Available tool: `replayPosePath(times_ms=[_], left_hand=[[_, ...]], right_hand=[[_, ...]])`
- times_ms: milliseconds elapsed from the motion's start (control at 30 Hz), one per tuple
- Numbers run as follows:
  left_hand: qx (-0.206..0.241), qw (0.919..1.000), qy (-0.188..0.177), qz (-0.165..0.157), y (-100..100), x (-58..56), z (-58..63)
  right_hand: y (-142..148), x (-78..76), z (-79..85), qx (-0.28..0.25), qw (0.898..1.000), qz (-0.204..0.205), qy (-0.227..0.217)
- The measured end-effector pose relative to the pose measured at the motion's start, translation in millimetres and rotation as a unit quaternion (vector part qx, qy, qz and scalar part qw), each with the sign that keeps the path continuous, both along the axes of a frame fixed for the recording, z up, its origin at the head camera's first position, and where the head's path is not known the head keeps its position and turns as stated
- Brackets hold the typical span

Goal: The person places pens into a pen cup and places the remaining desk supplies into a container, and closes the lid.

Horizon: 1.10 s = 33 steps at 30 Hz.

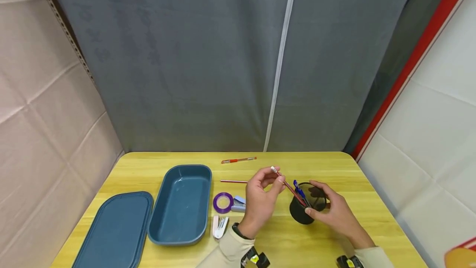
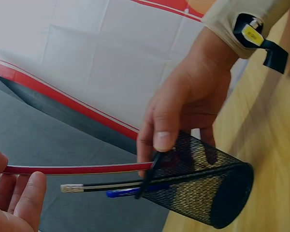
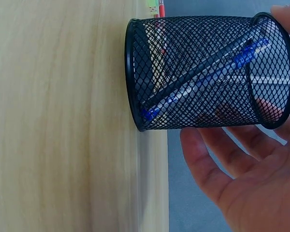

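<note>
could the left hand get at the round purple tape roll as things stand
Probably not right away: the left hand is pinching a slim red pencil. The round purple tape roll itself lies uncovered, to that hand's left.

Our left forearm [image 1: 227, 250] slants up and rightward, and our left hand [image 1: 260, 199] pinches with left thumb [image 1: 276, 187] against left fingers [image 1: 265, 174]. Our right forearm [image 1: 372, 257] comes in from the lower right; our right hand [image 1: 334, 210] grips with right thumb [image 1: 314, 214] and right fingers [image 1: 322, 186] spread apart and curved. Our two hands are near each other, not touching.
</note>
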<state>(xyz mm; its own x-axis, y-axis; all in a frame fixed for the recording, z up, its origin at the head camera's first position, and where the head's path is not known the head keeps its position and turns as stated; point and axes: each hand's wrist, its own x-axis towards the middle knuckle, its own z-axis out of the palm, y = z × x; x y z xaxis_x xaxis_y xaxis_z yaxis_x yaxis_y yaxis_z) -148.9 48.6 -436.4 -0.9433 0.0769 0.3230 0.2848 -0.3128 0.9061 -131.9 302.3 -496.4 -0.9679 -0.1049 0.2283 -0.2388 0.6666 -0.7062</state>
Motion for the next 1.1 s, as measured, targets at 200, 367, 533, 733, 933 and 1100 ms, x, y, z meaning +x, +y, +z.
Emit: replayPosePath(times_ms=[200,367,533,733,933,1100], left_hand=[[-0.039,0.9991,0.009,0.010,4,0.7,-10.0],[-0.054,0.9985,0.006,0.010,7,-0.1,-14.4],[-0.063,0.9980,-0.007,0.007,8,-1.0,-17.7],[-0.078,0.9968,-0.020,0.004,7,-2.4,-21.6],[-0.081,0.9964,-0.025,0.009,7,-3.7,-22.5],[-0.084,0.9959,-0.029,0.011,5,-4.3,-22.3]], right_hand=[[1,-0.7,-2.0,-0.008,1.000,0.002,-0.005],[1,-0.3,-1.0,-0.015,1.000,0.005,-0.005],[0,0.6,0.2,-0.020,1.000,0.008,-0.009],[0,0.1,0.2,-0.020,1.000,0.008,-0.012],[0,-1.0,-2.1,-0.013,1.000,-0.002,-0.012],[0,-1.3,-3.7,-0.014,1.000,-0.005,-0.014]])
